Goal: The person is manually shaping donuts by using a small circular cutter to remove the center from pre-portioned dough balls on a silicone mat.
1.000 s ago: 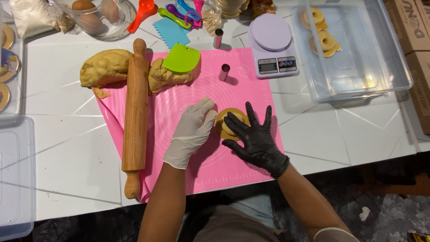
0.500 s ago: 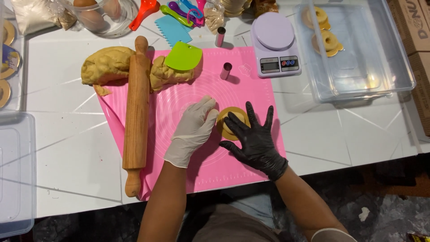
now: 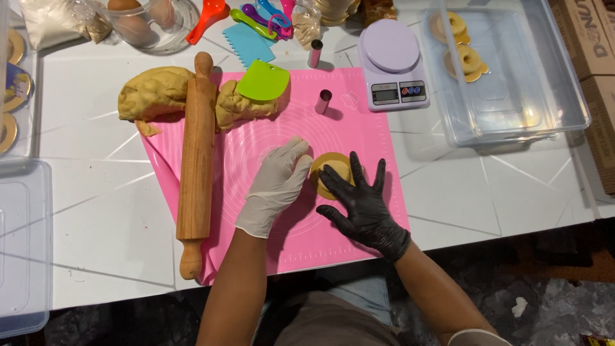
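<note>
1. A flat round of dough (image 3: 330, 168) lies on the pink mat (image 3: 307, 128), between the two hands and partly under them.
2. The left hand (image 3: 277, 184), in a white glove, rests against the round's left edge; its grip is loose, fingers together and flat, closing on nothing.
3. The right hand (image 3: 360, 198), in a black glove, lies on the round's lower right part; its grip is wide, fingers spread and pressed flat, holding nothing.
4. A wooden rolling pin (image 3: 195, 160) lies lengthwise on the mat's left side, well apart from the hands.
5. Two dough lumps (image 3: 157, 93) sit at the mat's far-left corner, a green scraper (image 3: 264, 81) resting on the right one.
6. A small metal ring cutter (image 3: 323, 101) stands upright on the mat beyond the round.
7. The white surface (image 3: 487, 192) also carries a lilac kitchen scale (image 3: 392, 64) and a clear bin (image 3: 512, 77) with ring-shaped pieces inside.
8. Dark floor shows below the surface's near edge.
</note>
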